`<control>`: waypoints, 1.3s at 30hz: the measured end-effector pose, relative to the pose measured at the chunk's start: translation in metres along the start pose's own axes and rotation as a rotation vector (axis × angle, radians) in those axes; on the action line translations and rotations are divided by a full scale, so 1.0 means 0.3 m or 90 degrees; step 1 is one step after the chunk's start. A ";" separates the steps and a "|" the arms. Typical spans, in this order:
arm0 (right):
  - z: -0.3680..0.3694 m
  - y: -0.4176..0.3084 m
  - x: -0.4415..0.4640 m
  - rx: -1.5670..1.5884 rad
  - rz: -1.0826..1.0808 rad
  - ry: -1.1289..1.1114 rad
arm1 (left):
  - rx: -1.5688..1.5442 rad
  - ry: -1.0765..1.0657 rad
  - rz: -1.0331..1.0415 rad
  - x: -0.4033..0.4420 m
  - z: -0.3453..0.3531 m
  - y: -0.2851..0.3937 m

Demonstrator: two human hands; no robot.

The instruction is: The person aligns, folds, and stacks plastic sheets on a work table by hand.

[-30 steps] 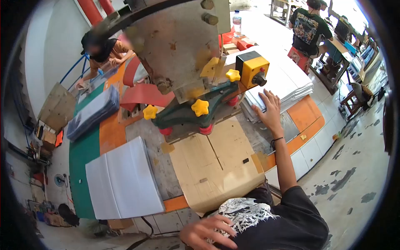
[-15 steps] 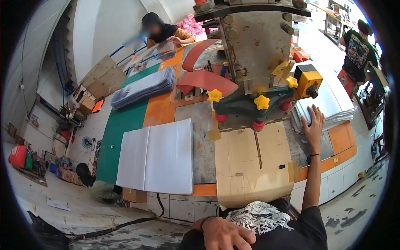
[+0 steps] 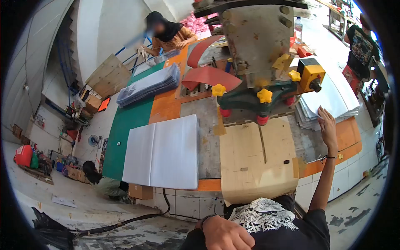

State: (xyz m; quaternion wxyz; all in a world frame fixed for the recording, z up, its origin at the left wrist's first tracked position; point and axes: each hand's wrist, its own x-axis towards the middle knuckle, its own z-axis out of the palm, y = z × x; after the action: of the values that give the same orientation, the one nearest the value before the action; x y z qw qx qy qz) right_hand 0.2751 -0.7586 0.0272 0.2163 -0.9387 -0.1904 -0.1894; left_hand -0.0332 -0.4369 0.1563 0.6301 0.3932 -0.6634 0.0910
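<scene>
At the right, my right hand (image 3: 328, 127) has its fingers together at the near edge of a stack of white sheets (image 3: 333, 93), gripping the top sheet's edge, which bends up slightly. My left hand (image 3: 228, 234) is low in front of my body, fingers curled, with nothing visible in it. Between the stacks, a tan board (image 3: 258, 160) with a dark slot lies before the press (image 3: 258, 46), under its green bracket with yellow knobs. Left of the board is another stack of white sheets (image 3: 162, 154), with a fold line.
A stack of clear plastic sheets (image 3: 150, 85) lies on the green mat (image 3: 118, 150) at the far left. A yellow control box (image 3: 311, 75) juts over the right stack. One person (image 3: 168, 35) sits across the table; others are at the far right and lower left.
My right hand has gone from lying spread on the right stack to closing at the sheet's edge. My left hand has lowered and curled its fingers. The view has swung left.
</scene>
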 end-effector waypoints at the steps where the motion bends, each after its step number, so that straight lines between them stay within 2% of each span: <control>1: -0.028 -0.009 -0.021 0.040 0.033 -0.012 | -0.005 -0.017 -0.023 0.003 -0.003 -0.005; 3: -0.117 -0.058 -0.047 0.124 0.091 -0.029 | -0.031 0.042 0.008 -0.003 0.026 -0.026; 4: -0.140 -0.084 -0.077 0.108 0.083 0.014 | -0.043 0.069 0.023 -0.002 0.032 -0.042; 7: -0.207 -0.109 -0.184 0.271 0.176 -0.024 | -0.103 0.071 0.033 0.024 0.026 -0.085; 9: -0.231 -0.139 -0.268 0.303 0.174 -0.039 | -0.092 0.065 -0.016 0.044 0.020 -0.110; 11: -0.234 -0.164 -0.342 0.331 0.136 -0.111 | -0.088 0.016 -0.054 0.060 -0.004 -0.132; 12: -0.243 -0.192 -0.377 0.377 0.189 -0.153 | -0.115 0.037 -0.031 0.071 -0.004 -0.151; 13: -0.262 -0.231 -0.385 0.341 0.212 -0.208 | -0.145 0.055 -0.007 0.087 -0.007 -0.171; 14: -0.250 -0.241 -0.401 0.390 0.186 -0.220 | -0.177 0.074 0.016 0.102 -0.006 -0.192; 15: -0.245 -0.260 -0.422 0.426 0.221 -0.245 | -0.193 0.061 0.021 0.106 -0.011 -0.205; 17: -0.213 -0.270 -0.456 0.336 0.119 -0.286 | -0.225 0.035 0.029 0.116 -0.020 -0.233; 20: -0.111 -0.250 -0.503 0.356 0.050 -0.280 | -0.217 -0.003 -0.037 0.132 -0.032 -0.264; 23: -0.058 -0.270 -0.510 0.281 -0.006 -0.234 | -0.205 0.001 -0.112 0.141 -0.058 -0.303; 24: -0.055 -0.273 -0.508 0.275 -0.003 -0.244 | -0.220 -0.035 -0.162 0.070 -0.086 -0.332; 25: -0.057 -0.267 -0.503 0.291 0.001 -0.252 | -0.218 0.056 -0.123 0.011 -0.088 -0.407; 26: -0.061 -0.263 -0.504 0.309 0.006 -0.262 | 0.079 0.152 -0.379 -0.023 -0.093 -0.405; 27: -0.065 -0.260 -0.505 0.327 0.009 -0.275 | 0.304 0.155 -0.674 -0.058 -0.096 -0.403; 28: -0.070 -0.252 -0.503 0.341 0.008 -0.293 | 0.482 0.208 -0.809 -0.031 -0.093 -0.485; 30: -0.085 -0.244 -0.513 0.377 0.004 -0.338 | 0.485 0.448 -0.821 -0.168 -0.062 -0.639; 33: -0.126 -0.251 -0.535 0.536 0.038 -0.372 | 0.137 0.640 -0.714 -0.254 -0.036 -0.765; 34: -0.128 -0.253 -0.555 0.508 0.004 -0.382 | 0.251 0.549 -0.678 -0.314 -0.049 -0.806; 36: -0.126 -0.240 -0.565 0.445 -0.069 -0.392 | 0.201 0.570 -0.760 -0.401 -0.043 -0.815; 37: -0.127 -0.240 -0.552 0.444 -0.039 -0.337 | 0.178 0.576 -0.794 -0.428 -0.052 -0.829; 39: -0.127 -0.278 -0.528 0.446 0.025 -0.229 | 0.171 0.594 -0.781 -0.442 -0.047 -0.835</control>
State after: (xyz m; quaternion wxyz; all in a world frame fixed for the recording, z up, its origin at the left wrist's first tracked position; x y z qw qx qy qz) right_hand 0.0925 -0.7508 0.0175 0.4903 -0.8297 -0.2601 0.0589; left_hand 0.1231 -0.5430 -0.0554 0.7287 0.6834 0.0226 -0.0379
